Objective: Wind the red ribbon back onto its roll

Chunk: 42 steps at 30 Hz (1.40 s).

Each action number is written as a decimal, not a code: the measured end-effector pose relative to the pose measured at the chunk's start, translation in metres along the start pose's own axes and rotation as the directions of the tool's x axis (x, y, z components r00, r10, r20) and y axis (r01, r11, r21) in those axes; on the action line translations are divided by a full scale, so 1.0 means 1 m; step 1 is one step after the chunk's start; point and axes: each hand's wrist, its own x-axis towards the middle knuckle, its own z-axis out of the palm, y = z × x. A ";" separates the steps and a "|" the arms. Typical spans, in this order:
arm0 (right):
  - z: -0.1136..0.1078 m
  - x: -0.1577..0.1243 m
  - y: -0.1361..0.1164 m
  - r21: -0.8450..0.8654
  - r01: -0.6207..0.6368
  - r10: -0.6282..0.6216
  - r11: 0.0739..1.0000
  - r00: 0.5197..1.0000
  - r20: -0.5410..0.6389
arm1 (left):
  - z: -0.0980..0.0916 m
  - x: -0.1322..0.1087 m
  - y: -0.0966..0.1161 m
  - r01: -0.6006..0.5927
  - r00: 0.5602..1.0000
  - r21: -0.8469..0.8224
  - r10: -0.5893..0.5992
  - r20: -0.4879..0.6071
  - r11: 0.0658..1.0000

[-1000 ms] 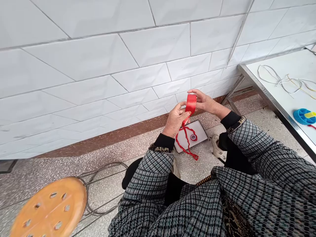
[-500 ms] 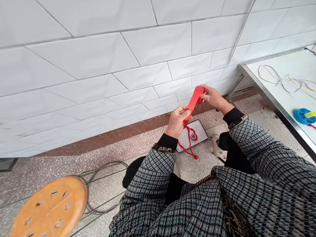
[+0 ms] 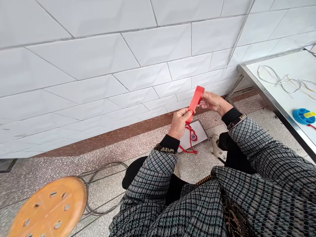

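A flat red ribbon (image 3: 196, 100) is stretched up in a loop between my two hands, in front of the tiled wall. My left hand (image 3: 179, 123) pinches its lower end between thumb and fingers. At the ribbon's upper right side, my right hand (image 3: 212, 101) has its fingers bent against the back of the loop; the fingertips are partly hidden behind it. A twisted red cord (image 3: 191, 141) hangs below my left hand. Beneath it on the floor lies a white board (image 3: 200, 132) with a dark edge, bearing a small tape roll (image 3: 194, 137).
An orange round stool (image 3: 49, 207) with holes stands at lower left, beside coiled dark cable (image 3: 98, 210). On the right is a metal-edged table (image 3: 283, 85) with pale wires (image 3: 278, 79) and a blue plastic spool (image 3: 300, 116). The white tiled wall (image 3: 158, 46) rises ahead.
My right hand has slid slightly down along the ribbon, its fingers now lower behind the loop. My left hand has moved a little right, and the hanging cord has swung slightly.
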 end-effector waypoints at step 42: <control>0.011 -0.008 0.015 0.223 -0.375 0.324 0.900 0.917 0.235 | 0.004 0.002 -0.003 -0.036 0.998 0.179 0.043 -0.039 0.983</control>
